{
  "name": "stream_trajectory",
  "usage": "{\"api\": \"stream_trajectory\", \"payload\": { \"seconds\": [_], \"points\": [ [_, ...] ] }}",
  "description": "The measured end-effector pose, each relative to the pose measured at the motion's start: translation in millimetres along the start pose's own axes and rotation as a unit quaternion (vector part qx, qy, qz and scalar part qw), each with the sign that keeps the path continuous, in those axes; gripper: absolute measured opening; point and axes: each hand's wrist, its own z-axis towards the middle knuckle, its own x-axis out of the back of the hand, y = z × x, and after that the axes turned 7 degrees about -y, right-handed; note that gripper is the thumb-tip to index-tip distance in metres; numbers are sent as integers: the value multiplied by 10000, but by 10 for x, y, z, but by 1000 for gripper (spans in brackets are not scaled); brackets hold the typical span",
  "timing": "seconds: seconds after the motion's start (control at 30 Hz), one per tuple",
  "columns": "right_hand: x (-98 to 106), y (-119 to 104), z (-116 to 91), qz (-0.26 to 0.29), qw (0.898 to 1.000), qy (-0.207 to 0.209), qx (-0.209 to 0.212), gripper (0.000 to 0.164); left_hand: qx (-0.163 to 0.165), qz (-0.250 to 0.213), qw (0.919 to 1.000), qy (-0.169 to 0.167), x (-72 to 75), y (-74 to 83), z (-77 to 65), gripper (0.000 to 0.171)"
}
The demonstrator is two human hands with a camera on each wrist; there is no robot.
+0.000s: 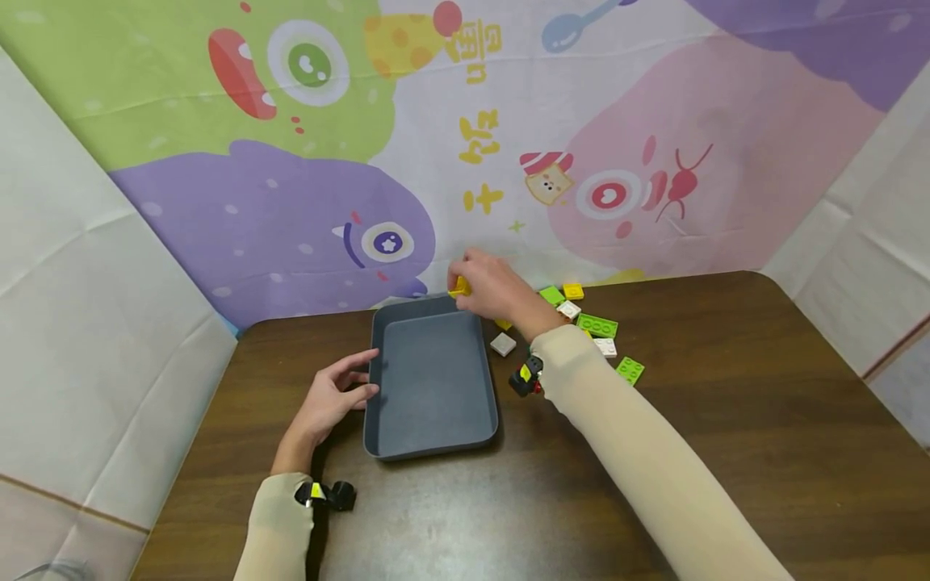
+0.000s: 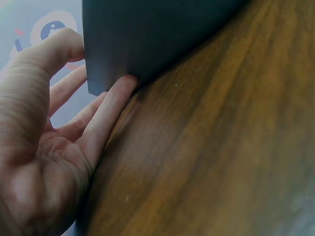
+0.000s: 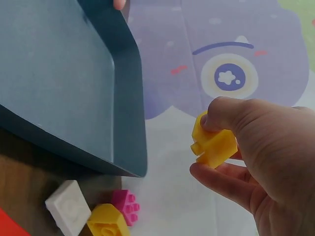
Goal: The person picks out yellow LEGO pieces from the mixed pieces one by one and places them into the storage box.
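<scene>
Fingers of your left hand (image 1: 327, 402) are spread against the outer left wall of the grey tray (image 1: 436, 379), touching it rather than wrapping round it, most likely to steady it from that side. The tray rests flat on the table (image 1: 741, 403) just right of that hand, reaching across to the far corner beside your other grip. There, your right hand (image 1: 488, 284) pinches a yellow block (image 3: 214, 145) between thumb and fingers, just off that corner; a fingertip pinch suits such a small piece and leaves much of it uncovered. Below this grip, the right wrist view shows a pink block (image 3: 126, 208) close to the tray's wall. Nearer you lies a pale block (image 1: 503, 344). Right of the grip, past your forearm, are a long green block (image 1: 597, 325), a white block (image 1: 605, 348) partly behind your sleeve (image 1: 632, 420), and a smaller green block (image 1: 630, 370), apparently grouped on that side for your right hand's easy reach.
</scene>
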Motion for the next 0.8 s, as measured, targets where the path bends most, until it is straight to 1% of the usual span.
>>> {"api": "stream_trajectory", "payload": {
  "seconds": [0.23,0.43,0.6,0.8],
  "points": [
    [-184,25,40,-22,9999,-26,118,15,-8,12,10000,1,3,5,3,66],
    [-333,14,71,10,9999,-141,57,17,-28,10,10000,20,6,6,5,66],
    [-445,-1,85,-97,9997,-195,81,17,-16,-21,10000,19,5,1,3,67],
    [-542,-11,75,40,9996,-279,96,14,-2,-47,10000,9,8,-3,4,67]
  ]
}}
